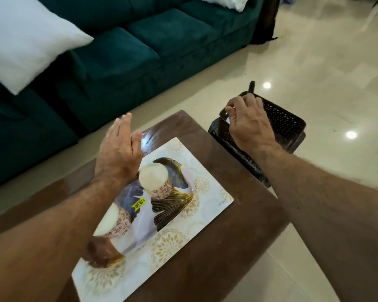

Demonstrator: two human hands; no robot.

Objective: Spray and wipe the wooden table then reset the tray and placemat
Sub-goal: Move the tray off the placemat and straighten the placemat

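Observation:
The wooden table [238, 236] carries a white placemat [179, 240] with gold patterns. On it lies a glossy tray [175, 203] with a leaf design and a yellow price sticker. Two floral cups [155, 179] [114, 221] stand upside down on the tray, and a brown cup [100, 251] sits near its front end. My left hand [118, 149] hovers flat, fingers straight, above the table's far side and holds nothing. My right hand [249, 123] reaches into a dark basket [286, 120] on the floor and grips what looks like the spray bottle [252, 86], mostly hidden by my fingers.
A teal sofa [140, 51] with a white pillow [24, 40] runs along the far left, close to the table's far edge. Glossy cream floor tiles [314, 62] surround the table and basket on the right.

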